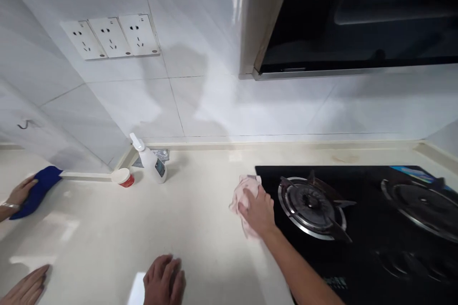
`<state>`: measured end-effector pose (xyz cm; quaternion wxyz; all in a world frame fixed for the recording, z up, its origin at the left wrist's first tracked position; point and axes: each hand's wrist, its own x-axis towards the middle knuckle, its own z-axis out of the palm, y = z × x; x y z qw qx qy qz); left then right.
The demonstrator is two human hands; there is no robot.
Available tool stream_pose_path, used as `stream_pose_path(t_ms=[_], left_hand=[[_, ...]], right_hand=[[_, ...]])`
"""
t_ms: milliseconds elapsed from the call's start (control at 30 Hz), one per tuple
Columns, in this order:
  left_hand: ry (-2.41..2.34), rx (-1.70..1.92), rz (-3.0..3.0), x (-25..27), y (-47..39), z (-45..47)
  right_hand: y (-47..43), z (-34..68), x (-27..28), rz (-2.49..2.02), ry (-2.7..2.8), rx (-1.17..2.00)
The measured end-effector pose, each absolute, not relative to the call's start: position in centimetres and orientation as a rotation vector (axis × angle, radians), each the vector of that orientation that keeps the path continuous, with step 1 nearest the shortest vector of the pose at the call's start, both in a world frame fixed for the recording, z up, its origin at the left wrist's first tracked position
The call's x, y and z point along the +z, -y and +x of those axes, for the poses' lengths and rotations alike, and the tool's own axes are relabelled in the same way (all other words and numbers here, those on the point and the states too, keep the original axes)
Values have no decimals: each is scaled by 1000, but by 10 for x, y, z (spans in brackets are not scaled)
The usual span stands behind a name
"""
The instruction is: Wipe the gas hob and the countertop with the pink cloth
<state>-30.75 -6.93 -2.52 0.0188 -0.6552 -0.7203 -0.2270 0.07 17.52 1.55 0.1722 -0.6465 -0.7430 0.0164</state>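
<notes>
My right hand [258,208] presses a crumpled pink cloth [240,196] onto the pale countertop [200,209], right at the left edge of the black gas stove [266,172]. Its fingers are bent over the cloth. My left hand [162,280] rests on the counter near the bottom of the view, fingers slightly bent and apart, with nothing seen in them. Beside it, partly cut off by the frame, is a white flat-looking rectangular thing [136,289] whose kind I cannot make out.
A white spray bottle [152,162], a grey packet [161,154] and a small red-and-white tub [123,177] stand by the wall corner. At left, another person's hand [22,191] holds a blue cloth [43,190]; their other hand [28,287] lies below. A range hood [343,19] overhangs the stove.
</notes>
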Motion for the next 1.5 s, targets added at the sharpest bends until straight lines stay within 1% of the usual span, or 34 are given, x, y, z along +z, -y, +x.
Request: stream_pose_path(t_ms=[100, 200, 300, 367, 467, 600, 733, 833, 900, 1000, 1133, 1233, 1333, 1500], left_hand=[[2216, -707, -2011, -28, 72, -304], [2175, -717, -2017, -29, 75, -304], [2143, -687, -2069, -23, 78, -304], [2172, -678, -2092, -16, 80, -303], [2239, -717, -2105, -8, 81, -299], [2271, -889, -1964, -8, 84, -296], [2237, -948, -1956, -8, 86, -297], [2014, -849, -2232, -3, 88, -291], [1901, -729, -2425, 2, 90, -284], [1927, -633, -2517, 7, 94, -273], [1988, -880, -2416, 7, 99, -269], [2009, -1047, -2351, 3, 103, -270], [2053, -1150, -2330, 0, 105, -269], [2205, -1362, -2107, 14, 109, -275]], right_hand=[[-249, -14, 24, -1854, 2116, 146], [-304, -43, 29, -1786, 2172, 246], [-329, -94, 30, -1637, 2287, 313], [-325, -136, 29, -1491, 2396, 370], [-285, -193, 31, -1251, 2554, 442], [-182, -230, 29, -1009, 2662, 468], [-63, -205, 9, -747, 2624, 491], [-7, -153, -8, -788, 2552, 526], [-4, -110, -13, -837, 2546, 534], [-48, -54, -11, -1045, 2549, 451], [-142, -21, 5, -1495, 2427, 310], [-165, -37, 14, -1596, 2423, 325], [-117, -71, 20, -1398, 2516, 381], [29, -124, 20, -853, 2667, 625]])
